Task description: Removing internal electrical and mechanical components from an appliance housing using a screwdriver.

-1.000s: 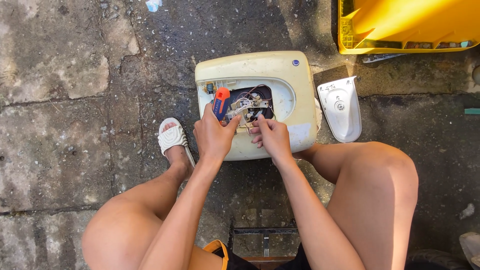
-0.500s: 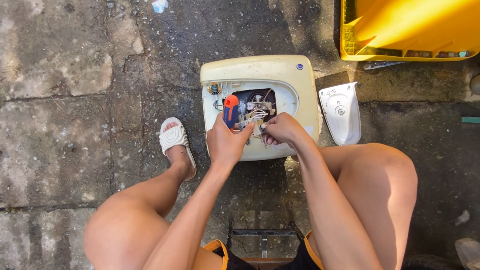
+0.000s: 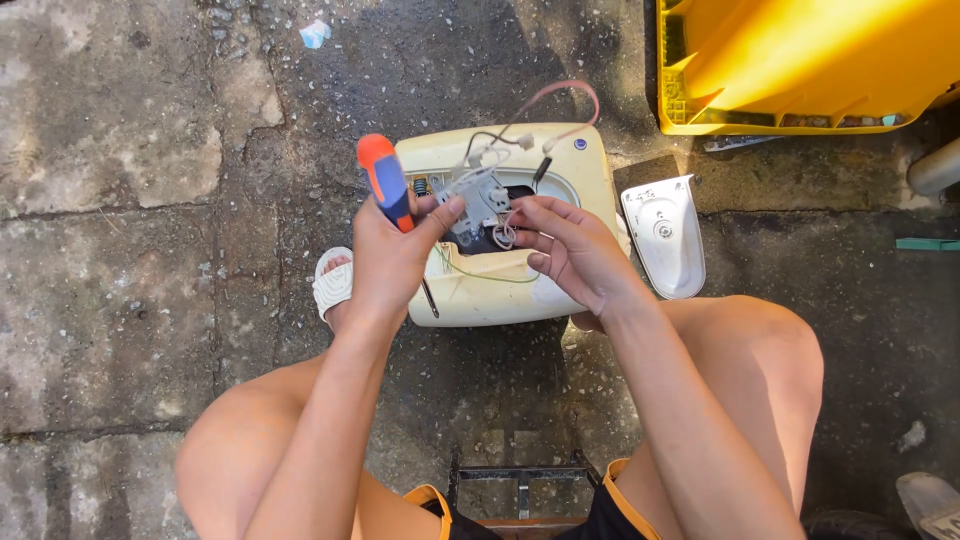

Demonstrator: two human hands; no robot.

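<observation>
Now two hands mid-frame: left hand [image 3: 388, 262] clamps one screwdriver [image 3: 386, 184], right hand [image 3: 572, 250] pinches wires [image 3: 500, 222], newly lifted from one casing [image 3: 500, 280].

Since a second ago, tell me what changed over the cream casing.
Both hands lifted a small wired part out of the cream plastic casing; its wires now trail above. The left hand keeps the orange-and-blue screwdriver, the right hand helps. The grey cover stayed put.

Bright daylight, glare on the yellow bin [image 3: 800, 60], the person's shadow darkening the pavement [image 3: 130, 250]; sharp focus.
</observation>
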